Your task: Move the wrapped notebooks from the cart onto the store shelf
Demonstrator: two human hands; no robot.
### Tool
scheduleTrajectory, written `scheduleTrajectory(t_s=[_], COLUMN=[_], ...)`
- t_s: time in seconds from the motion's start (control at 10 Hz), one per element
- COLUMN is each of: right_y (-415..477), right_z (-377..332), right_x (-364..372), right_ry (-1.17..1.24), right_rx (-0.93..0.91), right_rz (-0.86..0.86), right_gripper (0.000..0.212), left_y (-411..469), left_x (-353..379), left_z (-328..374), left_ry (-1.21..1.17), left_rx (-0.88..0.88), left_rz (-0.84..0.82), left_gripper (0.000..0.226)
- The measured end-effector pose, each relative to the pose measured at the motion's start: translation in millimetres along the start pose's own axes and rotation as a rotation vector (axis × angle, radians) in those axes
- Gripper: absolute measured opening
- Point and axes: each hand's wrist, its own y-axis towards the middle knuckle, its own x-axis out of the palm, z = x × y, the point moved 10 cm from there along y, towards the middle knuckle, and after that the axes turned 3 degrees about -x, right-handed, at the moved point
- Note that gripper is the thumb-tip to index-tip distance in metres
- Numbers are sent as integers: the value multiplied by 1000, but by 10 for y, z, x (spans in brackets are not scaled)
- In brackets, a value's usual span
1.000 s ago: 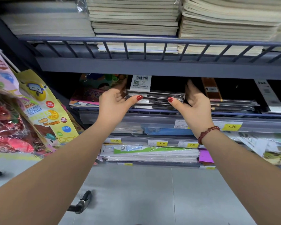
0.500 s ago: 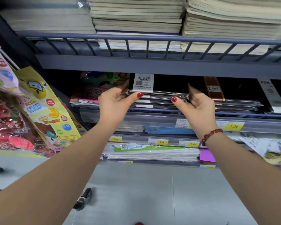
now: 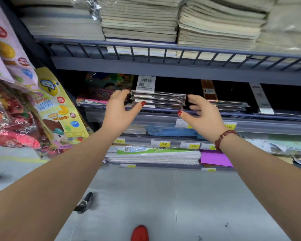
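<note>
Stack of wrapped notebooks (image 3: 159,100) on shelf (image 3: 261,118): left hand (image 3: 120,110) flat against its left end, right hand (image 3: 202,115) slack beside it, neither gripping.

L hand (image 3: 119,110), R hand (image 3: 202,115): arms extended, fingers loose.

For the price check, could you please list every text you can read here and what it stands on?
"5.00": left yellow tag on the lower rail.
"3.00": middle yellow tag, same rail.
"3.00": right yellow tag, same rail.
"25K": white strip, far right.
Too small or blurred: barcode label on the wrapped notebooks, hanging bags, upper yellow tag.
</note>
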Motion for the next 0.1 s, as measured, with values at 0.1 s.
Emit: scheduleTrajectory(t_s=[0.1], right_y=[-287], right_z=[17], right_x=[-91], right_ry=[-254], right_rx=[-15], right_rz=[-73], right_gripper=[68], left_y=[-251], left_x=[-28], left_z=[-1], left_ry=[129], left_rx=[3], left_rz=[-50], left_gripper=[59])
